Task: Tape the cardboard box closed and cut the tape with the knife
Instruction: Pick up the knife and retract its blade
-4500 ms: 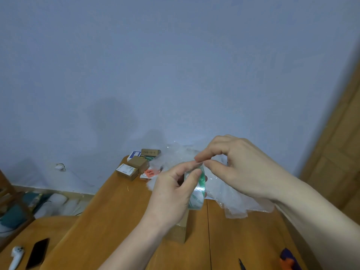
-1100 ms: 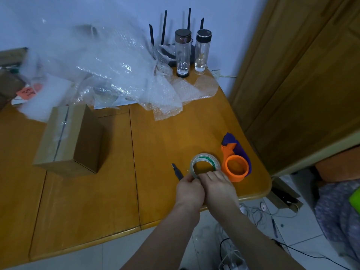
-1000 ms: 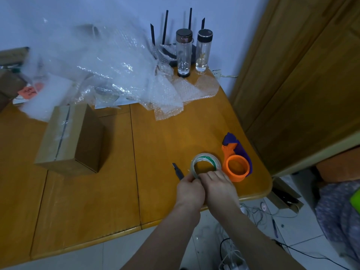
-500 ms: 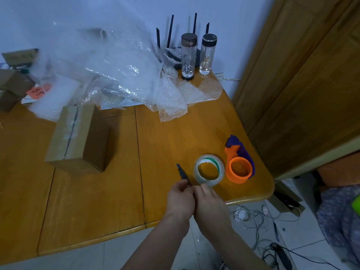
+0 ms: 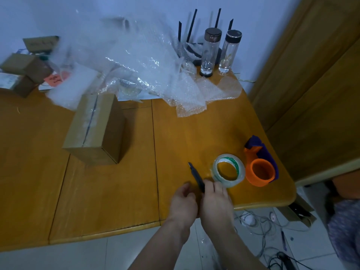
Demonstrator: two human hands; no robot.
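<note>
Right hand (image 5: 215, 201) on knife (image 5: 197, 177) beside tape (image 5: 228, 170)

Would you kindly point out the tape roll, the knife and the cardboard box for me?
tape roll (image 5: 240, 172): head view, right side of its clear ring.
knife (image 5: 197, 174): head view, middle of the dark handle.
cardboard box (image 5: 88, 125): head view, taped top face.

Table (image 5: 194, 131): orange-brown wood, smooth with a soft sheen. Cardboard box (image 5: 95, 131): matt brown card, its top seam under glossy clear tape. Tape roll (image 5: 228, 170): shiny transparent plastic film. Dispenser (image 5: 260, 170): smooth orange plastic. Bubble wrap (image 5: 140, 61): clear, dimpled, glinting plastic. 2 bottles (image 5: 211, 51): clear glass or plastic, dark caps. Knife (image 5: 196, 175): dark, matt.
</note>
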